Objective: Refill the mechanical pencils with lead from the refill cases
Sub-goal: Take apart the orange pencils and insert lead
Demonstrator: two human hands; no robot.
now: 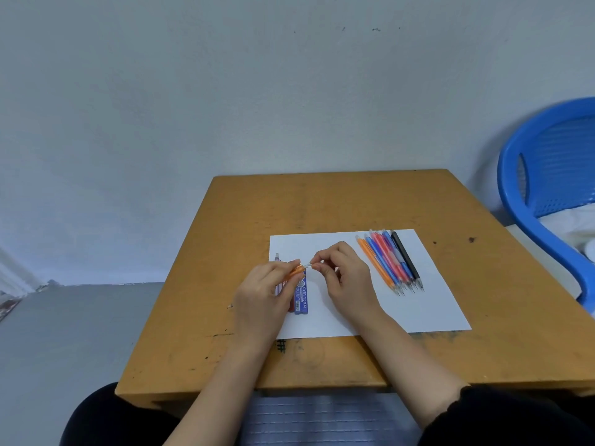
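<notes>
Orange pencil [297, 272] clamped in left hand [267, 292] over the refill cases [301, 296]; right hand [344, 273] pinching its eraser cap [308, 265]. Draw straight along the barrel, never sideways.

Left hand [267, 292] fingers curled closed, right hand [346, 275] fingertips pinched, forearms converging
</notes>
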